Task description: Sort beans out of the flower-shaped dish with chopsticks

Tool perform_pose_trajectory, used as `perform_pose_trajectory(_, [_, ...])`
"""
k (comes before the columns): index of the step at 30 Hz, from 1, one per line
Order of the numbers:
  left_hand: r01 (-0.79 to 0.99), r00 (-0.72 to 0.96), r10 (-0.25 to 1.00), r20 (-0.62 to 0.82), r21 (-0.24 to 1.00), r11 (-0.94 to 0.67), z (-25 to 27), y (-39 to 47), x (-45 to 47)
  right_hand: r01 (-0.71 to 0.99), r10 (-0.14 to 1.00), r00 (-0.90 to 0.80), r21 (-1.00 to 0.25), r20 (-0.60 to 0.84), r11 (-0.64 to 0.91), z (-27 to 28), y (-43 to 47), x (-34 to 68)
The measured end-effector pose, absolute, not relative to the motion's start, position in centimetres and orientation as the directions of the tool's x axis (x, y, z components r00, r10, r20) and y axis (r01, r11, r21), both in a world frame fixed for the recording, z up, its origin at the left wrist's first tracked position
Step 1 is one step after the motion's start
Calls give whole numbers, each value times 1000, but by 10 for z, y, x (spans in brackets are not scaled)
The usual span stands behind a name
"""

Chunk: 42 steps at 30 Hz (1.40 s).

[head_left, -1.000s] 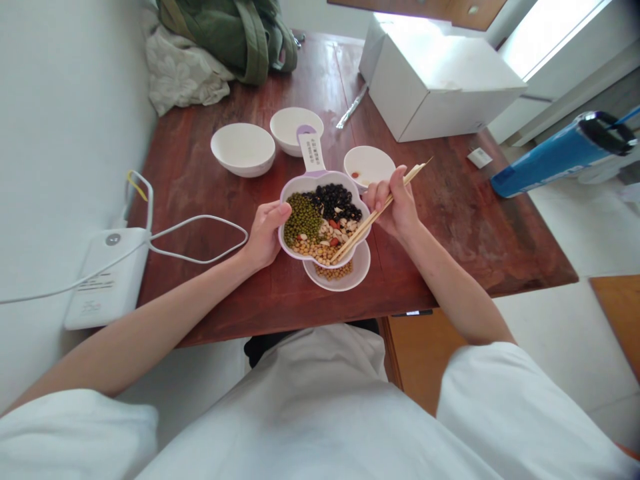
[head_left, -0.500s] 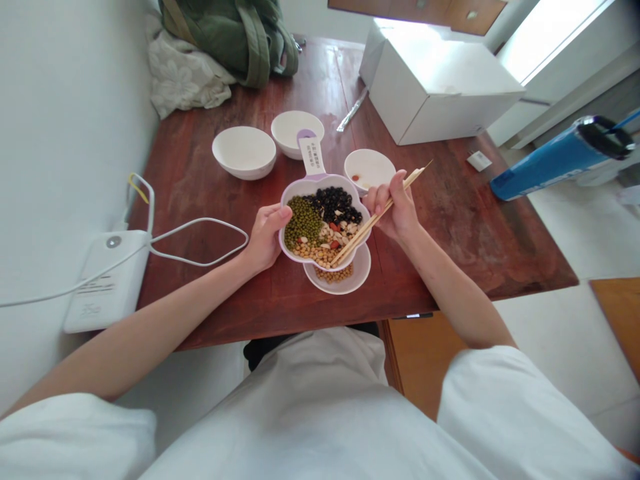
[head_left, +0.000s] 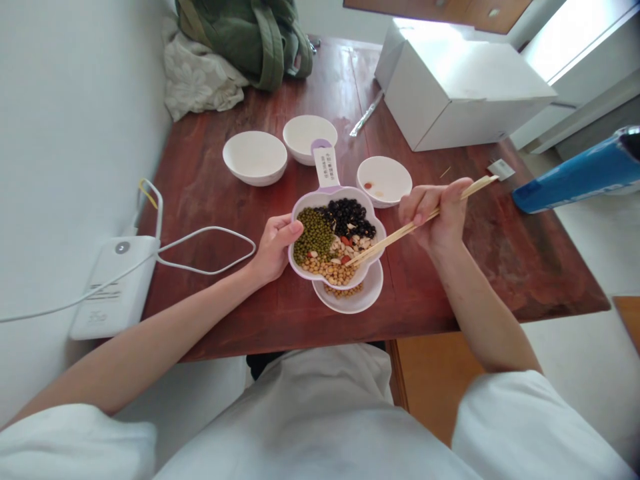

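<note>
My left hand (head_left: 278, 247) grips the left rim of a white, lilac-edged scalloped dish (head_left: 381, 230) with a labelled handle, its thumb over the edge. In it lie green beans (head_left: 314, 235), black beans (head_left: 351, 215), pale and reddish seeds (head_left: 356, 245) and yellow soybeans (head_left: 327, 269) in separate patches. My right hand (head_left: 440, 212), off to the dish's right, closes on a pair of wooden chopsticks (head_left: 400, 232). Their tips reach the border of the soybeans and the pale seeds. Partly hidden beneath the dish is a white bowl (head_left: 371, 293) with soybeans in it.
Behind the dish stand two white bowls (head_left: 255, 157) (head_left: 310, 139) and a third bowl (head_left: 384, 180) holding a few bits. Farther back are a white box (head_left: 465, 87) and a green backpack (head_left: 240, 47). A blue tumbler (head_left: 575, 173) is at right; a white cable (head_left: 215, 230) lies left.
My right hand has shifted right, and the chopsticks now lie at a flatter slant, with their tips still in the dish. The whole scene has moved slightly right and down in view.
</note>
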<state>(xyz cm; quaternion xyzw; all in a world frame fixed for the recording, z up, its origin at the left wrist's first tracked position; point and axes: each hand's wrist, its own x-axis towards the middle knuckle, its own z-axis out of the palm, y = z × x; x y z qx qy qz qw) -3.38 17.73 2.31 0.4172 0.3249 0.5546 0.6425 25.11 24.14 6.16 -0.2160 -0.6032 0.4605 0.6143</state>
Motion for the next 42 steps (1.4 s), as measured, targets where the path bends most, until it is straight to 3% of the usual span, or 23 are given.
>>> perform_pose_trajectory(8, [-432,174,984,31,900,48,22,177,-35,-293,708,-281,-760,648,580,69,231,246])
perform_pose_trajectory(13, [-438,165,986,39,898,38,24,176,-34,-277,679,-367,-772,635,572,71,227,243])
perform_pose_trajectory(26, [-446,176,984,24,893,58,24,176,-34,-348,738,-320,-798,594,492,57,233,242])
perform_pose_trajectory(36, [-443,154,987,34,896,38,26,177,-31,-206,797,-227,-828,560,522,62,231,246])
perform_pose_trajectory(42, [-425,171,985,40,904,37,24,177,-32,-226,805,-204,-827,557,515,63,231,246])
